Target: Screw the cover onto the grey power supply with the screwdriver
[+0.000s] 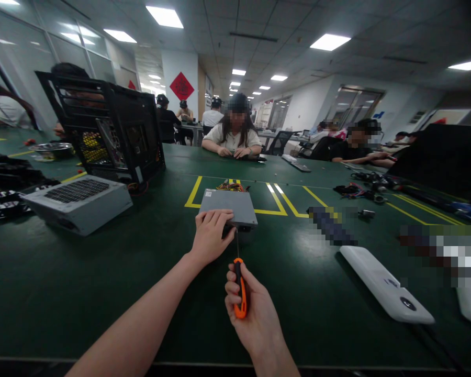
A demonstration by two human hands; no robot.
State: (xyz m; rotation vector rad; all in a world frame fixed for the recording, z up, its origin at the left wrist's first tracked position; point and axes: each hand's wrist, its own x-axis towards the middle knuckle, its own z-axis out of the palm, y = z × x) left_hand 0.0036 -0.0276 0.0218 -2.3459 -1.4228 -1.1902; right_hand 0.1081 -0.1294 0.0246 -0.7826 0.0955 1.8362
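A grey metal power supply unit [241, 205] lies on the green table in front of me, its bundle of coloured wires [233, 187] at the far side. My left hand [211, 238] grips its near left edge, with fingers over the top and the thumb at the near side. In my right hand [248, 301] is a screwdriver [241, 293] with an orange and black handle, fingers wrapped round it. The screwdriver's shaft points away from me to the near face of the power supply unit. Whether the tip sits in a screw cannot be made out.
Left stand an open black computer case [113, 131] and a larger grey power supply [80, 201]. A metal bowl [53, 150] is behind them. Cables [361, 183] and a white oblong device [384, 283] lie on the right. A person [233, 131] sits opposite.
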